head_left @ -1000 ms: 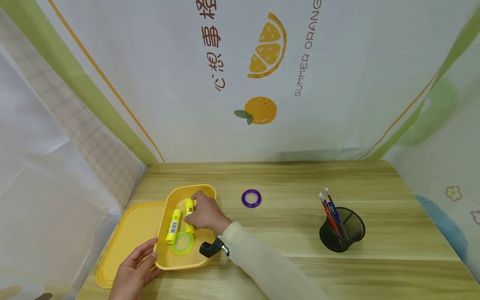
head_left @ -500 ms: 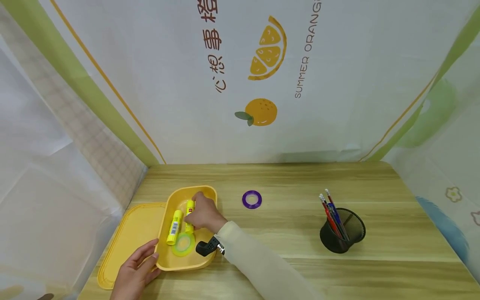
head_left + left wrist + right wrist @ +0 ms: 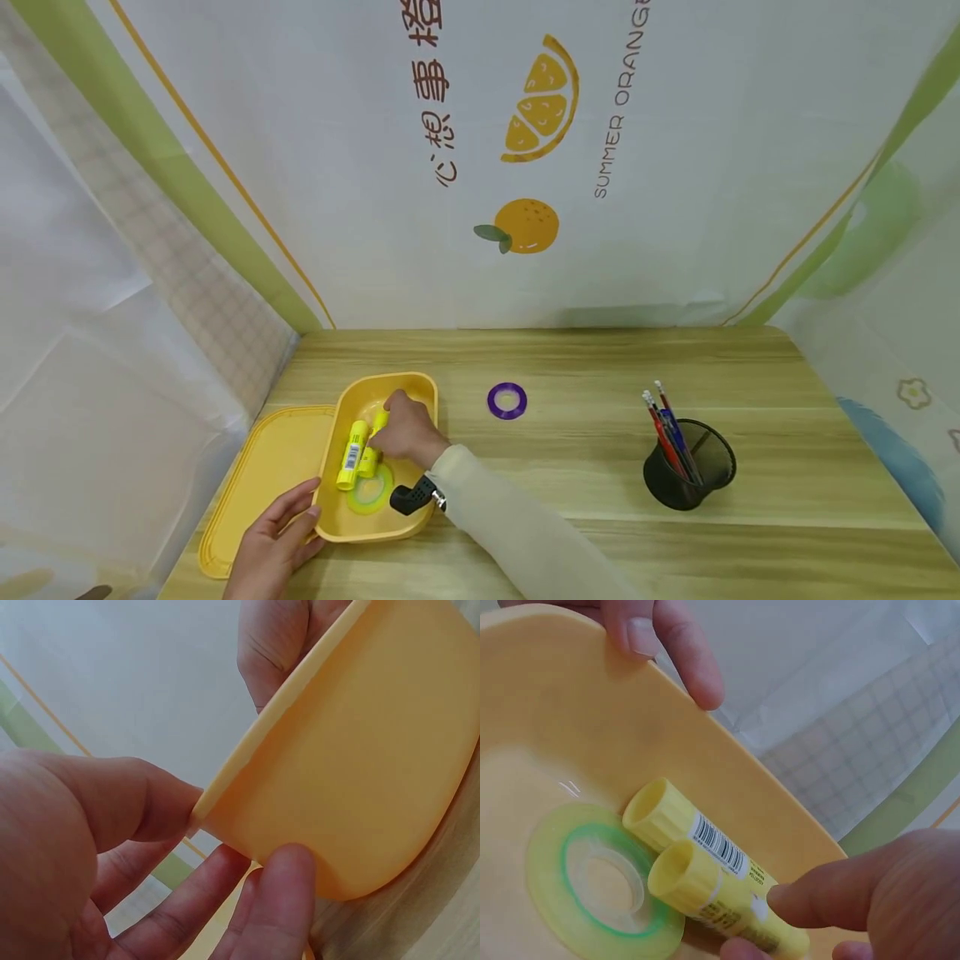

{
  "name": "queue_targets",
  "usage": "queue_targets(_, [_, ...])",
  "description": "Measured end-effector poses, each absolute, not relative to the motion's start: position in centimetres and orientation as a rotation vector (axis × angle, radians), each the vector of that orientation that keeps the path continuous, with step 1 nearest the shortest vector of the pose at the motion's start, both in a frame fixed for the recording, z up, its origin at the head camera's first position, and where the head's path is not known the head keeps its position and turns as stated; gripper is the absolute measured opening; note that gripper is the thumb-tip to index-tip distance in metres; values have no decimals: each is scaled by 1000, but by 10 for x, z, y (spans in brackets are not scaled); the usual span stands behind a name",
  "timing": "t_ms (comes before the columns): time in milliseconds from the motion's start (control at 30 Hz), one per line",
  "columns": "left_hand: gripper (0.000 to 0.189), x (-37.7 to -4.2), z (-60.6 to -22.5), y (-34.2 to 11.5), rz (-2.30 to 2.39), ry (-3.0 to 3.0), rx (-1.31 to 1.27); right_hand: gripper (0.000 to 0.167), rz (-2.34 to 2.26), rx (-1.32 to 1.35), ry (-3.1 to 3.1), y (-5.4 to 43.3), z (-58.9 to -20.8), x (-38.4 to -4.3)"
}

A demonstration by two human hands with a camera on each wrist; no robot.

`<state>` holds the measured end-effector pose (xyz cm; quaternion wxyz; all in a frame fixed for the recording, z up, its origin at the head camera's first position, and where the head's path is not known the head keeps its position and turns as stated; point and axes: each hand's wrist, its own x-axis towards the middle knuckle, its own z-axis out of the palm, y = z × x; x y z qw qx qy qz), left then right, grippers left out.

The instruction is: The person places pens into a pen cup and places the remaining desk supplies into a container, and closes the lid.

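Observation:
My left hand (image 3: 273,537) holds the near left side of a yellow plastic box (image 3: 378,527), thumb at the rim and fingers against the outer wall. In the left wrist view those fingertips (image 3: 289,870) touch the wall below the rim. Inside the box, my right hand (image 3: 408,427) pinches a yellow glue stick (image 3: 727,900) between thumb and fingers. That stick lies alongside a second glue stick (image 3: 352,455) with a barcode label. A yellow-green tape roll (image 3: 559,900) lies flat on the box floor beside both. My right palm hides part of the held stick.
A flat yellow lid (image 3: 262,475) lies left of the box, partly behind it. A purple tape roll (image 3: 507,401) sits right of the box on the wooden table (image 3: 555,483). Farther right stands a black mesh pen holder (image 3: 682,487) with several pens and pencils.
My right hand has shifted the held glue stick toward the left and tilted it, bringing it against the other stick. My left hand stays at the box.

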<state>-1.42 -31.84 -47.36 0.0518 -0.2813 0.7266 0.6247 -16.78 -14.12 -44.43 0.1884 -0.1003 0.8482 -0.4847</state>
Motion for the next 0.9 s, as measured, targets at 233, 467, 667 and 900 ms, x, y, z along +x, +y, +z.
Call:
queue_targets(233, [49, -15, -473, -317, 1889, 2207, -870, 51, -1350, -265, 2395, -143, -444, -168])
queue_targets(467, [52, -15, -472, -317, 1880, 2211, -878, 53, -1362, -243, 2377, -144, -445, -169])
queue_targets(667, [51, -14, -472, -316, 1885, 2216, -870, 50, -1411, -241, 2353, -143, -445, -168])
queue_targets(900, [51, -14, -471, -316, 1882, 2223, -858, 45, -1519, -288, 2337, -140, -443, -166])
